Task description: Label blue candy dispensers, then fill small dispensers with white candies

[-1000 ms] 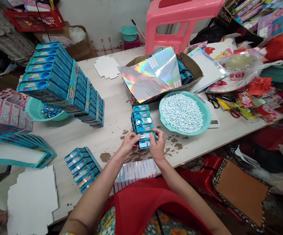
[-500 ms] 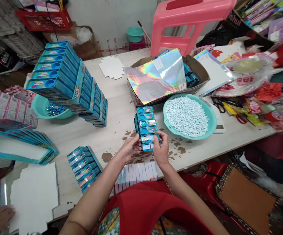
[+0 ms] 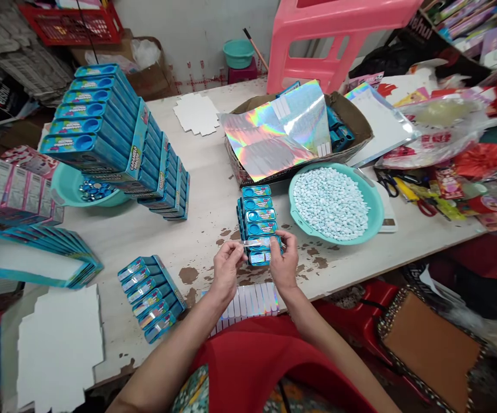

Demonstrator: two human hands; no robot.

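Head view: a person in a red apron (image 3: pixel 248 355) works at a white table (image 3: pixel 208 178) over a row of small blue boxes (image 3: pixel 261 216), which stands just left of a bowl (image 3: pixel 380 213) of pale candies (image 3: pixel 331 203). The left hand (image 3: pixel 226 268) has its thumb and forefinger pinched together on one end of a thin, shiny strip (image 3: pixel 253 244), which lies across the second box from the near end. The right hand (image 3: pixel 284 263) is partly curled, thumb and forefinger a little apart, at the right end of that same box; whether it grips the box, the strip or both cannot be told. The nearest box shows a shiny patch on its top, and a sheet of similar strips (image 3: pixel 251 301) lies between the forearms, near the apron. To the left, a tray of blue boxes (image 3: pixel 151 298) has shiny tops too, with a tall stack of boxes (image 3: pixel 115 126) beyond.

The step in hand appears to be lining up a sticky strip along one box top. The next move would seem to call for keeping the strip straight and level, and pressing from one end so that it lies without creases.
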